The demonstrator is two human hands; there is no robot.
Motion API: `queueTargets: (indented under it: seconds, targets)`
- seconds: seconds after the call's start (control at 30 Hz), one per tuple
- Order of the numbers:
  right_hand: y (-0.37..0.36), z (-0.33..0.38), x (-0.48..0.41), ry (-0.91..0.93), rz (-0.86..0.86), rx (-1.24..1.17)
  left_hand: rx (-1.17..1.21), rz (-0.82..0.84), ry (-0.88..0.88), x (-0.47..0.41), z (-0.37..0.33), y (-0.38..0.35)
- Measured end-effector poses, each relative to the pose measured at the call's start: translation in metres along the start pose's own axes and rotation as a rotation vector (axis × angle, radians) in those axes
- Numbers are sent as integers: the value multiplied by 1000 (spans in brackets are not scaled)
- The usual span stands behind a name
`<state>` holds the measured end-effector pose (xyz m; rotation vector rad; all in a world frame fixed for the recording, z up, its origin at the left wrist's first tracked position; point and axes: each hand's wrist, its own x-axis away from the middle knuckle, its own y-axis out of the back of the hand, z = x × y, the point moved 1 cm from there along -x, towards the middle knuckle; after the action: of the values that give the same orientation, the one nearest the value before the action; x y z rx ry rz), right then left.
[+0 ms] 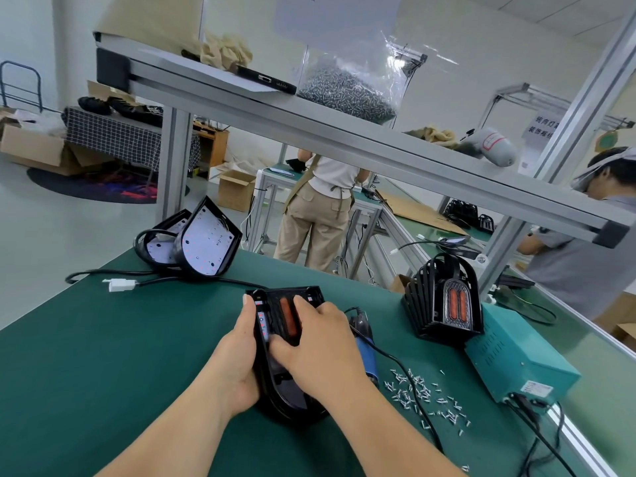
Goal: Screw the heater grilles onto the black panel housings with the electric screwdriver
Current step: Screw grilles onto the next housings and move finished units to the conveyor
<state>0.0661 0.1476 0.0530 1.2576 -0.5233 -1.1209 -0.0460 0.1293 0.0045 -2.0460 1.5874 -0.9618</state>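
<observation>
A black arch-shaped panel housing (275,390) lies flat on the green mat in front of me, with orange heater bars (287,318) showing inside. My left hand (237,352) grips its left rim, thumb over the edge. My right hand (320,342) lies on top of it, fingers spread and pressing down inside. The blue electric screwdriver (366,352) lies on the mat just right of the housing, partly hidden by my right hand. Loose silver screws (423,395) are scattered to the right.
A stack of finished black grilles (444,301) stands at the right beside a teal power box (516,359). Two housings with white backs (203,239) lean at the back left, with a cable and white plug (120,285). People work at benches behind.
</observation>
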Motion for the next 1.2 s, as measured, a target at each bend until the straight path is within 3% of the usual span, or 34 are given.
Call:
queueTargets:
  seconds: [0.43,0.6,0.67,0.73,0.83,1.0,1.2]
  targets:
    - [-15,-3,2,1,-31,5,-20,19,-10,0,-1,1]
    - [-9,-5,3,48,-35,-15,-27,16,-122,0,0,2]
    - [2,-9,4,64,-165,-123,-8,14,-125,1,-4,1]
    - [14,-20,3,-43,-296,-304,3,23,-108,3,-10,2]
    - [23,-34,6,-277,-241,-545,-32,72,-76,6,-17,4]
    - [10,-31,24,-455,-77,-974,-100,173,-63,11,-16,-4]
    - [8,-39,29,-457,-282,-1119,-190,239,-111,17,-6,-17]
